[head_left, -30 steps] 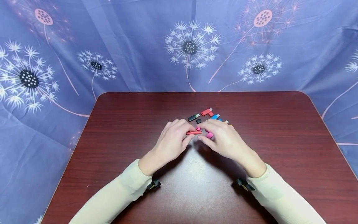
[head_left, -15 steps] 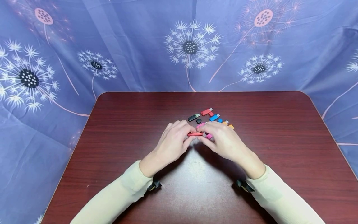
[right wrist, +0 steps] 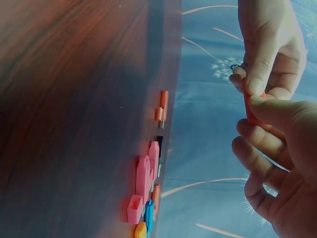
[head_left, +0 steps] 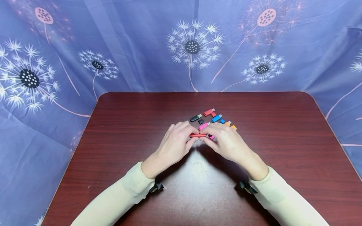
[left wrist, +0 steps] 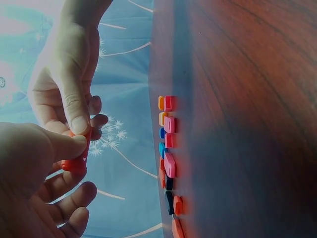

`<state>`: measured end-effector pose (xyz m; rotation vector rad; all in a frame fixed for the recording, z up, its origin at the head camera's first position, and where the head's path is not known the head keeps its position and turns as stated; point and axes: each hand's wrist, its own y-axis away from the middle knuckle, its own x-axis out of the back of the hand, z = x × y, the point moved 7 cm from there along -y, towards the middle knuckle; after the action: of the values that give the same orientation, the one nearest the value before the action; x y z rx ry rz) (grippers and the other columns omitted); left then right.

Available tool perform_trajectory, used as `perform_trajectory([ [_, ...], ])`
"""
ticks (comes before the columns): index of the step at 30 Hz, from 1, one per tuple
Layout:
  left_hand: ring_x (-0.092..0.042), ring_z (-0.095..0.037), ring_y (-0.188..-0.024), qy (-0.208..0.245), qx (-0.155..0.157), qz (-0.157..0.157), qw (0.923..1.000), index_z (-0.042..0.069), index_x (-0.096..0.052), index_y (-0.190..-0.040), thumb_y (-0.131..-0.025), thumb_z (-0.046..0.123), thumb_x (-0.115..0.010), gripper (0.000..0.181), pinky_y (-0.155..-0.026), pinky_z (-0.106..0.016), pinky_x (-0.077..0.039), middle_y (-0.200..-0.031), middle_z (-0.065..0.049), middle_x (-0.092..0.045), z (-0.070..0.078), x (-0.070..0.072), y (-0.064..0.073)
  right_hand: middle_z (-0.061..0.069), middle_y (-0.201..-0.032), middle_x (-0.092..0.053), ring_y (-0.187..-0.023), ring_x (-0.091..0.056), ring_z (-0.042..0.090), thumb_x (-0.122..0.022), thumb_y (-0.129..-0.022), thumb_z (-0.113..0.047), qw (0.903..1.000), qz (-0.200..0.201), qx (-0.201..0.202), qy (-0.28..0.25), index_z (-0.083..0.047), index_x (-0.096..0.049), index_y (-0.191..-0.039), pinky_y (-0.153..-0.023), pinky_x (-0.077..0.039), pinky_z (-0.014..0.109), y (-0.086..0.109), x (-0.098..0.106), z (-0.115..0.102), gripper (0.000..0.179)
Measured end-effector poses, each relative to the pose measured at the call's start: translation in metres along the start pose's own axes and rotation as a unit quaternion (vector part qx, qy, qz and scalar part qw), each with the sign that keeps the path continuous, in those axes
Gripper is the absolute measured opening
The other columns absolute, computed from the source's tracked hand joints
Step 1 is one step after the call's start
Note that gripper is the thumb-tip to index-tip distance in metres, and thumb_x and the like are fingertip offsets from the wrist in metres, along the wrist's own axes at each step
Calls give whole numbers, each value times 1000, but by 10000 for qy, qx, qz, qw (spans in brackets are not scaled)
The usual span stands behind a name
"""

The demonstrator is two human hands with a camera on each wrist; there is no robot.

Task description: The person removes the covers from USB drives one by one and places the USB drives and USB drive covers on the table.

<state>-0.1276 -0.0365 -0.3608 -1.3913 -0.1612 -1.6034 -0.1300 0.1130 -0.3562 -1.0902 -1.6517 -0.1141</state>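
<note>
Above the middle of the table, both hands pinch a red USB flash drive [head_left: 198,135] held level between them. My left hand [head_left: 174,141] grips its left end between thumb and fingers, and my right hand [head_left: 230,141] has the right end. In the left wrist view the thumbs meet on the red drive [left wrist: 75,162], and fingers cover much of it. From the right wrist the red body [right wrist: 251,110] shows as a narrow strip; whether a cap is on it I cannot tell. Just beyond the hands lie a pink flash drive [head_left: 203,126] and a pink cap [head_left: 211,137].
Farther back lie a black flash drive [head_left: 195,118], its black cap [head_left: 200,121], another red drive [head_left: 208,112], a blue drive [head_left: 216,118] and an orange cap [head_left: 233,127]. An orange-red cap [left wrist: 178,204] shows in the left wrist view. A dandelion-print curtain [head_left: 141,47] surrounds the table.
The right fingers have drawn slightly nearer and closed onto the red drive's right end. The drive has shifted a little right, and the pink and blue drives behind show more fully.
</note>
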Motion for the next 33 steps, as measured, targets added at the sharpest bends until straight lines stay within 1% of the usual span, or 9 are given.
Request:
perform_trajectory([
  [6, -63, -17, -91, 170, 21, -42, 9998, 16, -76, -106, -95, 21, -83, 14, -73, -34, -47, -100, 6, -70, 0, -1, 2, 0, -101, -76, -95, -71, 19, -86, -91, -16, 10000, -63, 4, -62, -9, -79, -107, -83, -59, 37, 1, -2, 0, 18],
  [9, -66, -17, -94, 224, -7, -81, 9997, 14, -77, -106, -95, 18, -82, 13, -81, -35, -52, -100, 5, -72, 1, -3, 3, -1, -101, -77, -96, -71, 19, -85, -92, -17, 9999, -128, -2, -37, -10, -79, -108, -84, -59, 37, 2, -3, -1, 18],
  [13, -67, -16, -95, 249, -10, -152, 9996, 13, -78, -105, -96, 17, -82, 11, -88, -35, -53, -98, 4, -73, 2, -5, 5, -1, -103, -76, -97, -71, 18, -84, -93, -18, 9998, -207, 5, -70, -10, -79, -110, -85, -59, 37, 4, -6, -1, 19],
  [19, -64, -15, -88, 230, -5, -216, 9995, 13, -79, -104, -97, 20, -81, 10, -80, -35, -53, -93, 4, -69, 4, -6, 9, -1, -104, -76, -97, -71, 19, -84, -93, -17, 9997, -216, 74, -100, -11, -78, -110, -85, -58, 38, 7, -9, -2, 18],
  [24, -63, -17, -87, 148, -85, -244, 9996, 12, -78, -103, -97, 20, -81, 11, -81, -36, -53, -92, 3, -68, 6, -7, 13, -5, -96, -72, -86, -67, 15, -83, -94, -17, 9997, -217, 36, -60, -13, -78, -104, -74, -55, 35, 11, -12, -2, 12],
  [27, -63, -18, -88, 158, -119, -290, 9994, 12, -77, -103, -97, 19, -81, 10, -82, -36, -54, -93, 2, -70, 8, -8, 16, -5, -95, -73, -87, -69, 15, -83, -94, -17, 9996, -254, 28, -86, -13, -78, -103, -82, -58, 38, 13, -15, -3, 11],
  [30, -64, -18, -89, 180, -160, -313, 9992, 12, -77, -103, -97, 17, -80, 9, -82, -36, -54, -95, 2, -71, 8, -9, 18, -5, -97, -75, -89, -71, 16, -82, -94, -18, 9994, -307, 72, -133, -13, -79, -104, -88, -58, 41, 15, -17, -4, 12],
  [31, -64, -17, -89, 188, -173, -319, 9992, 12, -77, -103, -97, 17, -80, 9, -82, -36, -54, -95, 2, -71, 8, -10, 19, -5, -97, -75, -89, -72, 16, -82, -94, -18, 9994, -319, 95, -136, -13, -79, -104, -88, -58, 41, 15, -18, -4, 12],
  [33, -64, -17, -89, 205, -181, -330, 9991, 12, -76, -103, -98, 18, -79, 9, -82, -36, -54, -95, 3, -71, 9, -11, 21, -6, -97, -76, -88, -72, 16, -82, -94, -17, 9992, -345, 141, -160, -13, -79, -104, -83, -58, 39, 16, -20, -4, 12],
])
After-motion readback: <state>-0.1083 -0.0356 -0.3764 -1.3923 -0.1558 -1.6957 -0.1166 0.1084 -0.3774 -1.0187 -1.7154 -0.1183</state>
